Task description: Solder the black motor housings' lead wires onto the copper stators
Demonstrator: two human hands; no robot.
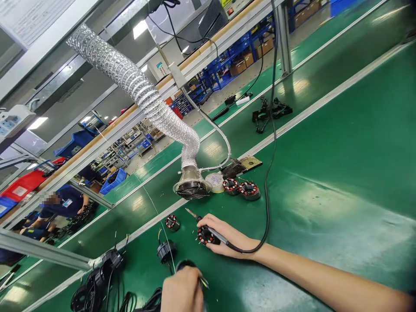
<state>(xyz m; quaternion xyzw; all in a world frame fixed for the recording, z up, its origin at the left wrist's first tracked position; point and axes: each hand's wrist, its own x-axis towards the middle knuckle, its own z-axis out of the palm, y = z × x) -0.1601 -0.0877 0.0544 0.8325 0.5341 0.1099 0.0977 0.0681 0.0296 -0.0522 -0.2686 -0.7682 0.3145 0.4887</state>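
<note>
Green bench mat stretching wide beyond the forearm; right hand pinching a soldering iron just over a red-wound stator; left hand cut off by the lower frame edge, its grip impossible to make out.

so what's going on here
A right hand holds a soldering iron beside a red-and-black wound motor stator, while a left hand grips a small black wired part. A silver fume extractor duct hangs just ahead, above more stators on the green bench.
</note>
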